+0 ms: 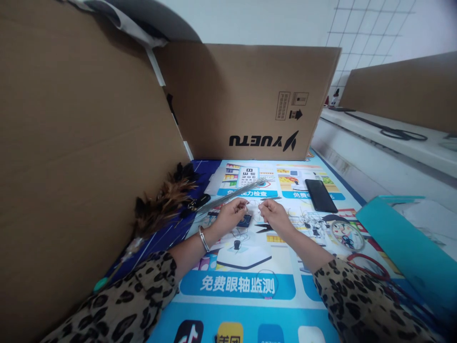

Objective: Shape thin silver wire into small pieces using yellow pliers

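Note:
My left hand (232, 214) and my right hand (274, 215) hover close together over a printed table mat (243, 286). Both have their fingers pinched shut on a thin wire (254, 205) that runs between them. A silver bangle (203, 239) circles my left wrist, and leopard-print sleeves cover both forearms. Just below my hands lie a small dark object (245, 220) and small black scissors (263, 227). A bundle of thin metal wires (232, 194) lies slanted behind my left hand.
Brown and black feathers (164, 202) are heaped to the left. A black phone (320, 195) lies at the right. Cardboard walls (250, 100) close off the left and back. A teal folder (403, 243) and a roll of clear tape (347, 234) sit at the right.

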Demonstrator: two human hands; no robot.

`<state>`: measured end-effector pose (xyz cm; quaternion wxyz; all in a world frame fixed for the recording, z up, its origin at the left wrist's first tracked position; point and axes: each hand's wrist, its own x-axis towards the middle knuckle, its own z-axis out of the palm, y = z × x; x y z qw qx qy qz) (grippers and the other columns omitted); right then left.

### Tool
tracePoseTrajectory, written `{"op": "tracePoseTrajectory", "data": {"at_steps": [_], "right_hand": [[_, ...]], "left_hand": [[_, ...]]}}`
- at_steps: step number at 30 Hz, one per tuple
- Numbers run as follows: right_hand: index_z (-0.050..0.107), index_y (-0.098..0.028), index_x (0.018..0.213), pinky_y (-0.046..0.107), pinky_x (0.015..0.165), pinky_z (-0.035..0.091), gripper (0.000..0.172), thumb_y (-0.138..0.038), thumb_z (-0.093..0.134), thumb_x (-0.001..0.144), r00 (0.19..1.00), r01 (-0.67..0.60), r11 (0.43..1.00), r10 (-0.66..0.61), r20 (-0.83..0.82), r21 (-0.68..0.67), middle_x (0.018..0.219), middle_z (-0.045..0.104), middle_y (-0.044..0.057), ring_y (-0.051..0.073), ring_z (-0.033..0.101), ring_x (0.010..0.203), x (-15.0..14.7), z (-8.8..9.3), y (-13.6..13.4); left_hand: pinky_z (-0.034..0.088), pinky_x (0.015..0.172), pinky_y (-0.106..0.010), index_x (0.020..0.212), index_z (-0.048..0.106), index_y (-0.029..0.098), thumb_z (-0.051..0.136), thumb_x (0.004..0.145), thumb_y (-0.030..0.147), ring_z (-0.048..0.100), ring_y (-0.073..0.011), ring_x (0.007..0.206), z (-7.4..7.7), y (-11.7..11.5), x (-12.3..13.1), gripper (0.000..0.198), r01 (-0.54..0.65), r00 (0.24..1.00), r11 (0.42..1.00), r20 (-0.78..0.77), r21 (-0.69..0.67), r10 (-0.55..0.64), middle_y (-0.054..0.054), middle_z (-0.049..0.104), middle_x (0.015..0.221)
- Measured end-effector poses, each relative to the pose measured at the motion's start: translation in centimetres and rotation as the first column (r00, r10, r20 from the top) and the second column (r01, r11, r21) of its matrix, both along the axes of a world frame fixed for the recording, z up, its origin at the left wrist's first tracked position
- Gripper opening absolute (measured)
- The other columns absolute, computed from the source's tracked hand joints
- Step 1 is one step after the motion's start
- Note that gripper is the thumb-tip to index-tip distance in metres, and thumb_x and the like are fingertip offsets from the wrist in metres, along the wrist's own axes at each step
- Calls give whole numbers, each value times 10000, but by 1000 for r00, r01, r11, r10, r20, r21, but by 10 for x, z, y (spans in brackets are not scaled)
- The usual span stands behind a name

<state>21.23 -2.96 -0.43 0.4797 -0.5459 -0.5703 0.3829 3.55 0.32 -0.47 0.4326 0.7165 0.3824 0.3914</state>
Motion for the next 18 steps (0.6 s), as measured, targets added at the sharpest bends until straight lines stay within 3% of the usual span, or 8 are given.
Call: {"op": "tracePoseTrajectory", "data": {"at_steps": [6,14,18], "right_hand": [[521,-203,718,213,471,369,226,-424,489,755,1000,-2,1000,2,20,2,583,527,-37,81,448,459,0,1,-1],[519,-208,702,213,458,359,213,-415,497,745,1000,-3,1000,3,-4,-3,555,509,-45,84,438,452,-1,2,-1],[522,-210,707,217,466,363,204,-407,493,751,1000,8,1000,-8,6,5,567,517,-42,84,441,454,0,0,0]], "left_hand": [[400,486,-202,954,547,156,482,776,270,503,-84,524,2,-1,-1,221,-11,1000,999,19,-42,12,-6,567,733],[362,469,-194,853,568,154,439,812,349,467,-90,492,7,-5,-1,237,-3,998,997,58,-77,8,23,496,559],[358,460,-187,784,547,149,427,819,384,456,-76,488,8,-6,-1,266,8,993,995,119,-102,4,14,508,615]]}}
